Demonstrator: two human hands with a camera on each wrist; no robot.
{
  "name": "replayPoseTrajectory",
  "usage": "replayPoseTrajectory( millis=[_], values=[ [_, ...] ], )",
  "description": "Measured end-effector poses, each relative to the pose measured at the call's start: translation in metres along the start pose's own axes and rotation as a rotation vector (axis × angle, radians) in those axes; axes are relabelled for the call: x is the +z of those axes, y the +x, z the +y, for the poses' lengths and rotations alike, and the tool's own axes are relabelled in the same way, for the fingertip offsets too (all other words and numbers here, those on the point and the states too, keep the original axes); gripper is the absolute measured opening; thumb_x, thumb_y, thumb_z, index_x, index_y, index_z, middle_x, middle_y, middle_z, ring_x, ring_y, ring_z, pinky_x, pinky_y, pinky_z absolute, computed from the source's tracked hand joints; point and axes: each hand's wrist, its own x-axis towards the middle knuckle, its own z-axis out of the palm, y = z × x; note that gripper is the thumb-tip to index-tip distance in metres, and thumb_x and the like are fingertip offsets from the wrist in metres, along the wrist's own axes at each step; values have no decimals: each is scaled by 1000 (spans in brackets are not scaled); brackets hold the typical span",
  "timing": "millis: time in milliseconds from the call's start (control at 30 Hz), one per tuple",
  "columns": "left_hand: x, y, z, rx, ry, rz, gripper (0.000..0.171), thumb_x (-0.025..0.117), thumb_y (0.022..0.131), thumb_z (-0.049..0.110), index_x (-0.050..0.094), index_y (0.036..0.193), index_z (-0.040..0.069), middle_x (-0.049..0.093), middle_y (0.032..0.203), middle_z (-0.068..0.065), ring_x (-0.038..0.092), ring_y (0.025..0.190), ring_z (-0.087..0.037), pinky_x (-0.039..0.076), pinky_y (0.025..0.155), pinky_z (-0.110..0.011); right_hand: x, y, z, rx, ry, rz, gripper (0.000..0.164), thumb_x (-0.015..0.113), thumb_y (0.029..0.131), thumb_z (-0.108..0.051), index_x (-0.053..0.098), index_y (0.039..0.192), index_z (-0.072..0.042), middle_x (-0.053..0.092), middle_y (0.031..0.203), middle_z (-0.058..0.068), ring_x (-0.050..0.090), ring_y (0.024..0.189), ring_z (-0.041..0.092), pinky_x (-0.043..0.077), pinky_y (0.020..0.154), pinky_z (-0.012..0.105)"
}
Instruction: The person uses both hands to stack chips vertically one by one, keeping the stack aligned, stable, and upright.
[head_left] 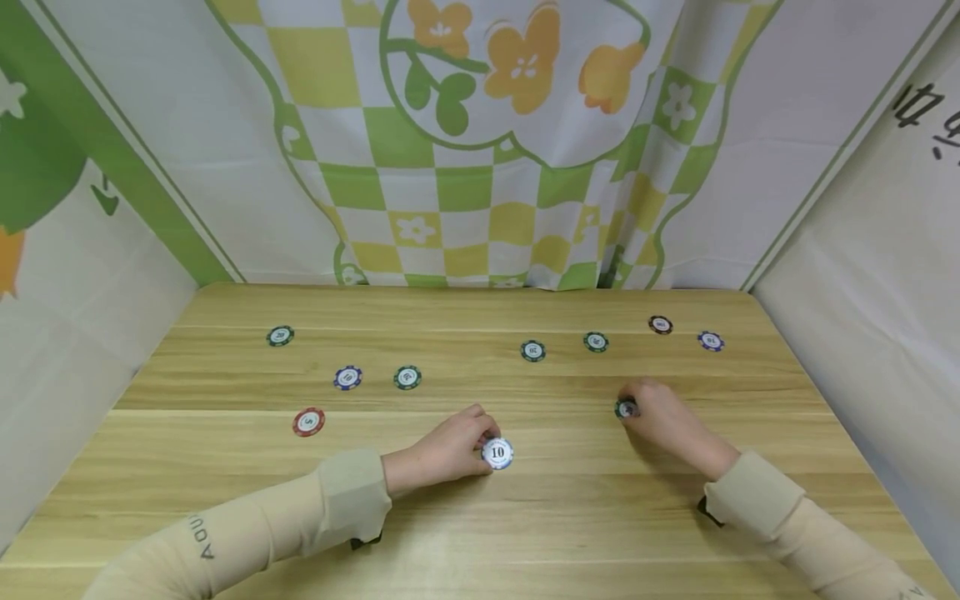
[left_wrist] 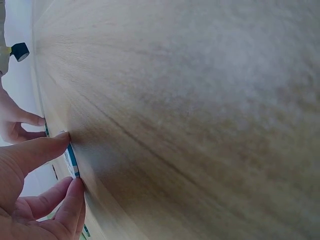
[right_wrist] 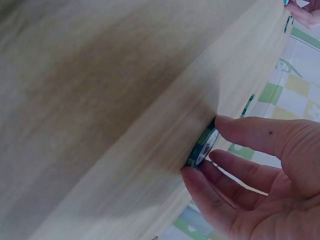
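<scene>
With our left hand we pinch the pale chip by its rim, thumb and fingers parted just enough to span it. Between its two and three o'clock, our right hand likewise pinches a green chip. At nine lies the red chip.

Cloth-lined booth, whether in a home or workplace I cannot tell: checked, flowered curtain behind my wooden bench, printed white cloth flanking both sides.
</scene>
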Motion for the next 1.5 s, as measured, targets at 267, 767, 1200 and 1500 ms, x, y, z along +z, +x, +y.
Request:
replayPoseTrajectory(
  millis=[267,767,1200,1500],
  values=[
    [0,1,0,-1,0,4,34,76,69,7,60,98,-1,49,89,-3,51,80,-13,46,72,-21,1,1,-2,23,31,-30,31,70,73,-7,63,100,6,56,98,21,56,88,33,48,77,45],
    [0,2,1,-14,-5,-4,34,75,70,8,60,99,-1,50,90,-4,52,81,-15,46,72,-22,-1,8,-10,72,242,-178,13,67,78,-3,64,90,-1,63,83,5,56,76,16,49,67,34],
    [1,2,1,-16,24,0,35,76,69,9,60,99,0,49,88,-3,48,77,-12,44,69,-21,3,9,-19,103,608,-363,16,50,84,10,59,97,13,58,80,11,55,65,14,53,57,31],
    [1,1,1,-33,29,-5,35,76,69,9,60,100,0,50,90,-4,49,78,-13,44,70,-22,10,13,-34,151,675,-422,17,50,85,8,58,100,13,57,82,11,56,67,12,53,61,29]
  ],
)
